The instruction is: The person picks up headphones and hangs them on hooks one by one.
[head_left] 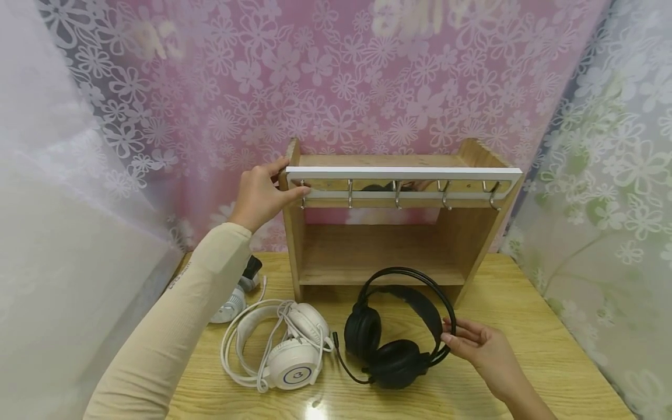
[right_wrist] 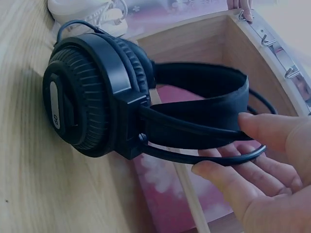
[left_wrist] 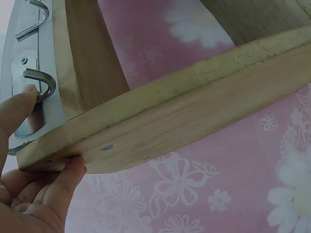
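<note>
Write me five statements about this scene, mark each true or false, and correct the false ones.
1. The right hand holds the black headset by its headband. True.
2. The white headset lies on the table. True.
3. The left hand grips the white headset. False: it grips a corner of the wooden shelf.
4. The hook rail carries three hooks. False: five hooks show.
5. No headset hangs from the hooks. True.
</note>
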A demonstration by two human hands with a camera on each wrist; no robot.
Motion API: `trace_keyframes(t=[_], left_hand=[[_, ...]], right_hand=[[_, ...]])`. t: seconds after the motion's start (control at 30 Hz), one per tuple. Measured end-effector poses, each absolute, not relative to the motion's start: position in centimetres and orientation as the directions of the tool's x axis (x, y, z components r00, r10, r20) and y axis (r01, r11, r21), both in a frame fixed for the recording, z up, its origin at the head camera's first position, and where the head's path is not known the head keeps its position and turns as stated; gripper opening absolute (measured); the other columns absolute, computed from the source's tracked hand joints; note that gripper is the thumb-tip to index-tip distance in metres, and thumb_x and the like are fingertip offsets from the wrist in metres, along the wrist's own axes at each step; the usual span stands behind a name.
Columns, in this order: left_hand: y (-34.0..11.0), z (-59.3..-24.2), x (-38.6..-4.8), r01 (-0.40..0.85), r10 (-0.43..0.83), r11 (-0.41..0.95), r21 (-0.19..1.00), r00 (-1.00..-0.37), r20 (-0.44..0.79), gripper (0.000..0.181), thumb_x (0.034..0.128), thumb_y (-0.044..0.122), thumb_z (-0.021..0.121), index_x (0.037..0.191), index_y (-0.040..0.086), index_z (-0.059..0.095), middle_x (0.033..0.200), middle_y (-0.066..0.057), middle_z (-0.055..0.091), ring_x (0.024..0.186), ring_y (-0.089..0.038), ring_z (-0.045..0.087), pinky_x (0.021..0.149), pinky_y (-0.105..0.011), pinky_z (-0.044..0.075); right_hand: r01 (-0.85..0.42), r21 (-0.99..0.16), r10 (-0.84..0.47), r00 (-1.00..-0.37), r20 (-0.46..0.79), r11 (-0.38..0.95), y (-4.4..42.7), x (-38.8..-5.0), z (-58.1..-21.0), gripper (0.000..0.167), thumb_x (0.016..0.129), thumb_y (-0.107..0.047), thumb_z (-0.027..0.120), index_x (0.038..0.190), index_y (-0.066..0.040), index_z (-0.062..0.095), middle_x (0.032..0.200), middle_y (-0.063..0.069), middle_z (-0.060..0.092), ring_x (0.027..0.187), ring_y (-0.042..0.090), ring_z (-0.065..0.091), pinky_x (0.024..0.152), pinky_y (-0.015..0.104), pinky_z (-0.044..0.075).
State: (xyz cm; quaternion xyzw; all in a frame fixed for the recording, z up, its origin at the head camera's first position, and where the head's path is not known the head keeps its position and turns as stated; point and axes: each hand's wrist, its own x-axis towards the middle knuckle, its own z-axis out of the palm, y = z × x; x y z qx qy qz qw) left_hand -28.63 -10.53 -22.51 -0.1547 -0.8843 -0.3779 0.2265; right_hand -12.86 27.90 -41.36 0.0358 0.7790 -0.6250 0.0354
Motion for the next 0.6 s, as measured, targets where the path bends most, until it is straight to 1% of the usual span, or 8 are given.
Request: trace_keyframes(t=[0.13,0.27,0.37,0.43,0.5,0.57,0.6], left_hand=[[-10.5,-22.5,-28.7,0.449,0.105,0.670,0.591,-0.846,0.524,0.071,0.0773,0.034,0.081,0.136,0.005,0.054,0.137,-0.012,0.054,0.095,-0.024,0.068,0.070,-0.035,0.056],[-10.5,-22.6,-28.7,0.449,0.104,0.670,0.591,-0.845,0.524,0.071,0.0775,0.034,0.081,0.137,0.006,0.053,0.139,-0.010,0.052,0.098,-0.022,0.068,0.071,-0.034,0.056],[-10.5,-22.6,-28.7,0.446,0.101,0.668,0.595,-0.847,0.521,0.072,0.0772,0.035,0.081,0.137,0.006,0.053,0.134,-0.011,0.057,0.097,-0.022,0.068,0.072,-0.035,0.056],[-10.5,-22.6,-28.7,0.446,0.100,0.666,0.598,-0.848,0.520,0.071,0.0772,0.035,0.081,0.137,0.007,0.054,0.133,-0.011,0.058,0.097,-0.022,0.068,0.072,-0.035,0.056],[-10.5,-22.6,-28.7,0.445,0.097,0.665,0.600,-0.848,0.521,0.072,0.0770,0.035,0.081,0.137,0.007,0.054,0.133,-0.011,0.058,0.096,-0.022,0.068,0.072,-0.035,0.056],[-10.5,-22.7,-28.7,0.444,0.096,0.664,0.602,-0.849,0.519,0.072,0.0770,0.035,0.081,0.137,0.007,0.053,0.135,-0.011,0.056,0.097,-0.023,0.068,0.073,-0.035,0.056],[-10.5,-22.7,-28.7,0.442,0.094,0.664,0.604,-0.850,0.518,0.072,0.0769,0.035,0.081,0.137,0.007,0.053,0.138,-0.010,0.053,0.099,-0.023,0.067,0.074,-0.035,0.057]], right_hand=[[0.053,-0.967,-0.004,-0.998,-0.056,0.248,28.1,-13.1,-40.7,0.056,0.090,-0.014,0.068,0.135,0.012,0.045,0.114,0.007,0.069,0.096,0.005,0.067,0.081,0.021,0.054],[0.029,-0.965,-0.046,-0.998,-0.042,0.262,28.5,-13.4,-40.1,0.055,0.090,-0.013,0.068,0.133,0.014,0.046,0.113,0.006,0.069,0.096,0.005,0.066,0.081,0.020,0.054],[0.022,-0.967,-0.087,-0.995,-0.045,0.255,29.0,-13.4,-39.6,0.056,0.091,-0.012,0.066,0.134,0.015,0.043,0.112,-0.001,0.069,0.098,0.005,0.066,0.081,0.020,0.054],[0.013,-0.972,-0.107,-0.993,-0.039,0.235,29.4,-13.4,-39.2,0.053,0.092,-0.010,0.064,0.134,0.014,0.044,0.110,-0.007,0.069,0.098,0.004,0.066,0.081,0.020,0.054],[-0.012,-0.978,-0.127,-0.992,-0.014,0.207,29.9,-13.4,-38.9,0.043,0.093,-0.008,0.063,0.132,0.007,0.051,0.108,-0.010,0.069,0.099,0.004,0.065,0.080,0.020,0.055],[-0.047,-0.985,-0.146,-0.989,0.022,0.169,30.5,-13.5,-38.5,0.033,0.094,-0.004,0.061,0.126,-0.005,0.059,0.108,-0.011,0.069,0.099,0.004,0.066,0.079,0.021,0.055],[-0.065,-0.987,-0.157,-0.987,0.042,0.145,30.7,-13.5,-38.3,0.030,0.094,-0.002,0.059,0.123,-0.011,0.062,0.108,-0.011,0.069,0.099,0.005,0.066,0.079,0.021,0.055]])
